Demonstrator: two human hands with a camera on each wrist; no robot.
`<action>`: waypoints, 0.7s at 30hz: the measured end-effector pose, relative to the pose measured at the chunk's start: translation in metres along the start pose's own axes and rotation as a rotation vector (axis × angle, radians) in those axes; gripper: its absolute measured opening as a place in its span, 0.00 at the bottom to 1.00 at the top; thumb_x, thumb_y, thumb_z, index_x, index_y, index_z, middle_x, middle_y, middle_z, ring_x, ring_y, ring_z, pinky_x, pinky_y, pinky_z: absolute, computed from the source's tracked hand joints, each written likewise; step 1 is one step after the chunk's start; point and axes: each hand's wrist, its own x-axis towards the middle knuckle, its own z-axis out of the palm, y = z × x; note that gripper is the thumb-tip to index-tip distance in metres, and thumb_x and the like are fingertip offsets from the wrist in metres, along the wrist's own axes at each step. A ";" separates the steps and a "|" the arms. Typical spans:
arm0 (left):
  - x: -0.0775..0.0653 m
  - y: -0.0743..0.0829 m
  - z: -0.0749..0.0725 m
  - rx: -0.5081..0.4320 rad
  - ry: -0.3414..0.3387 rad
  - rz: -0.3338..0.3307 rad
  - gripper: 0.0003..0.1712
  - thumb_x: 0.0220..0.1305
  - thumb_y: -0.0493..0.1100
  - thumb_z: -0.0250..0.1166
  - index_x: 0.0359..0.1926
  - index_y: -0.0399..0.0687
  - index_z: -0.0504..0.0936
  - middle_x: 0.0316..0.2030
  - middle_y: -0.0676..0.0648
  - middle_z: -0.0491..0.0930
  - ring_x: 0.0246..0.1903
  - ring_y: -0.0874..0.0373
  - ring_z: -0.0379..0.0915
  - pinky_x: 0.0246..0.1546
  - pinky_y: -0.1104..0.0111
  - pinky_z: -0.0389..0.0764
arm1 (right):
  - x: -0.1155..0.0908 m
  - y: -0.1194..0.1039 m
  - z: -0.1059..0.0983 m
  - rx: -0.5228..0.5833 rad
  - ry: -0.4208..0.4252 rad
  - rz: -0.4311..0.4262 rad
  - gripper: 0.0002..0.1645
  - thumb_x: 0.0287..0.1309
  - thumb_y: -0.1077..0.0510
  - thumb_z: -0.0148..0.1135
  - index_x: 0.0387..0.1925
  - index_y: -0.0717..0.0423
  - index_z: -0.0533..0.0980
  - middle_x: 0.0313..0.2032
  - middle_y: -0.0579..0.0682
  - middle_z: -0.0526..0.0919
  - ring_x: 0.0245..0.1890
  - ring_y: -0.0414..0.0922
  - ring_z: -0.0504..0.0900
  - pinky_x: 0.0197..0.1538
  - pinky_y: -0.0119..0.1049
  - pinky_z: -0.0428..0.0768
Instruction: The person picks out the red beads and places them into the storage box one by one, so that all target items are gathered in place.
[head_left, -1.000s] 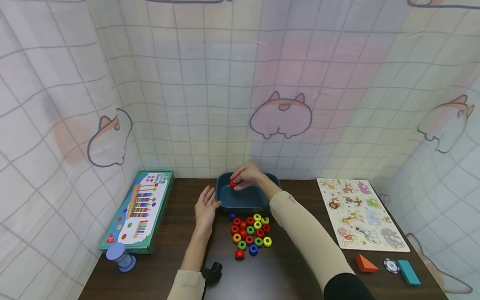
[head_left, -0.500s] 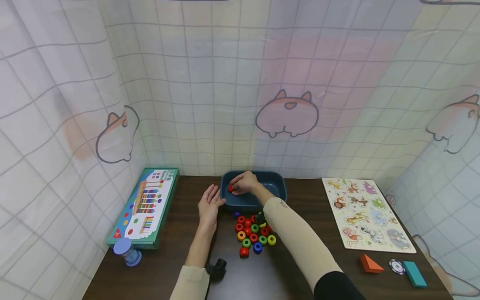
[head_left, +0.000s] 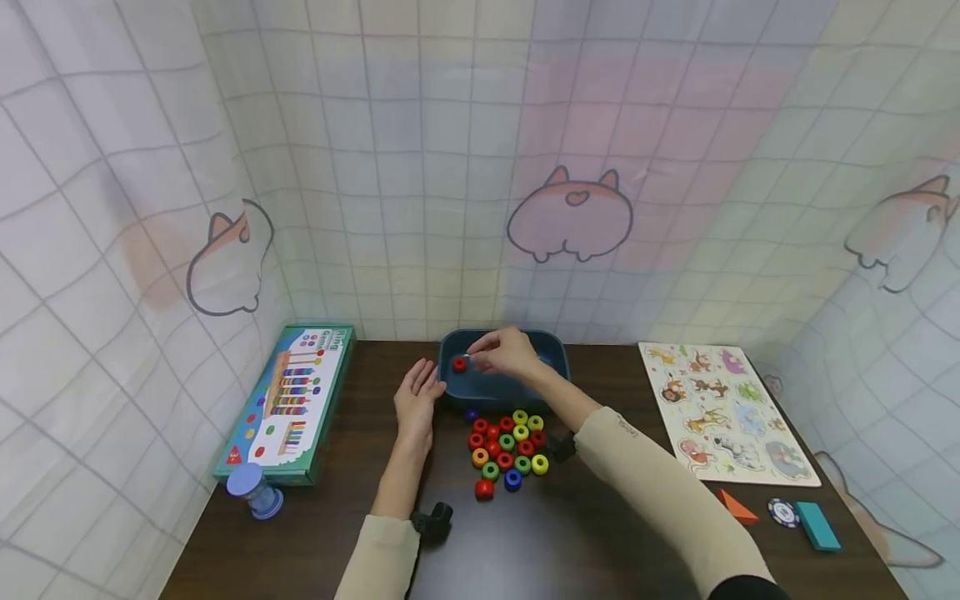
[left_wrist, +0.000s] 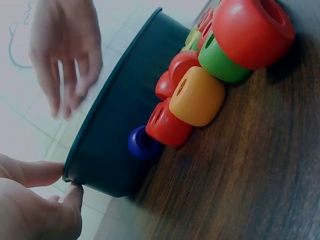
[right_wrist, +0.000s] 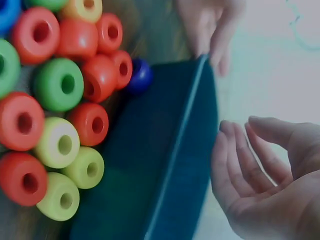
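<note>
A dark blue basin (head_left: 517,390) stands at the back middle of the table, with a red bead (head_left: 459,364) at its left inside. My left hand (head_left: 415,404) is at the basin's left front corner. In the left wrist view its thumb and a finger pinch the rim from two sides. Above the basin, just right of the red bead, hangs my right hand (head_left: 507,353); the right wrist view shows its fingers loosely bent with nothing between them. In front of the basin lie red, green, yellow, orange and blue beads (head_left: 507,442) in a cluster. A blue bead (right_wrist: 140,76) touches the basin's front wall.
A boxed bead game (head_left: 288,400) lies at the left, with a blue hourglass-shaped thing (head_left: 256,492) before it. At the right lie an animal puzzle board (head_left: 723,412), an orange triangular block (head_left: 737,507), a poker chip (head_left: 783,512) and a teal block (head_left: 818,527).
My right hand has let go of the red bead, which now lies in the basin, and has drawn back to the right. The left hand keeps its place at the basin.
</note>
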 end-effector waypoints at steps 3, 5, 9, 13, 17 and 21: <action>0.000 0.001 0.000 0.007 0.002 0.005 0.34 0.63 0.26 0.60 0.69 0.44 0.65 0.68 0.37 0.65 0.67 0.49 0.65 0.60 0.66 0.73 | -0.025 -0.007 -0.004 -0.043 -0.048 -0.047 0.06 0.59 0.59 0.68 0.39 0.53 0.85 0.39 0.58 0.87 0.41 0.57 0.86 0.43 0.49 0.85; 0.000 0.002 0.000 0.009 0.001 0.006 0.34 0.63 0.25 0.60 0.69 0.43 0.65 0.68 0.37 0.65 0.67 0.48 0.64 0.60 0.66 0.73 | -0.044 -0.008 -0.004 -0.070 -0.102 -0.075 0.06 0.59 0.59 0.68 0.39 0.52 0.85 0.37 0.58 0.88 0.39 0.57 0.86 0.42 0.49 0.85; 0.001 0.002 0.000 0.010 0.002 0.018 0.34 0.63 0.25 0.60 0.69 0.43 0.65 0.67 0.38 0.67 0.67 0.47 0.64 0.60 0.67 0.74 | -0.078 -0.003 0.003 -0.119 -0.223 -0.105 0.05 0.59 0.59 0.68 0.38 0.52 0.85 0.35 0.58 0.88 0.33 0.56 0.87 0.38 0.52 0.86; 0.002 0.002 -0.001 0.009 0.000 0.018 0.34 0.63 0.25 0.60 0.68 0.44 0.66 0.67 0.39 0.67 0.67 0.49 0.64 0.61 0.66 0.73 | -0.104 0.014 0.017 -0.183 -0.308 -0.104 0.06 0.57 0.60 0.69 0.38 0.55 0.85 0.31 0.56 0.88 0.28 0.54 0.87 0.33 0.49 0.86; 0.001 0.005 -0.001 -0.001 -0.010 0.003 0.34 0.63 0.25 0.60 0.69 0.42 0.65 0.67 0.39 0.66 0.67 0.50 0.64 0.63 0.64 0.71 | -0.121 0.030 0.032 -0.254 -0.324 -0.110 0.09 0.52 0.59 0.73 0.37 0.55 0.86 0.28 0.48 0.88 0.24 0.50 0.87 0.27 0.41 0.86; -0.006 0.011 0.000 -0.023 -0.026 -0.026 0.35 0.63 0.24 0.59 0.70 0.39 0.63 0.68 0.38 0.65 0.68 0.47 0.62 0.64 0.62 0.69 | -0.132 0.044 0.046 -0.375 -0.283 -0.174 0.09 0.47 0.56 0.77 0.34 0.46 0.87 0.27 0.39 0.87 0.26 0.40 0.84 0.29 0.31 0.81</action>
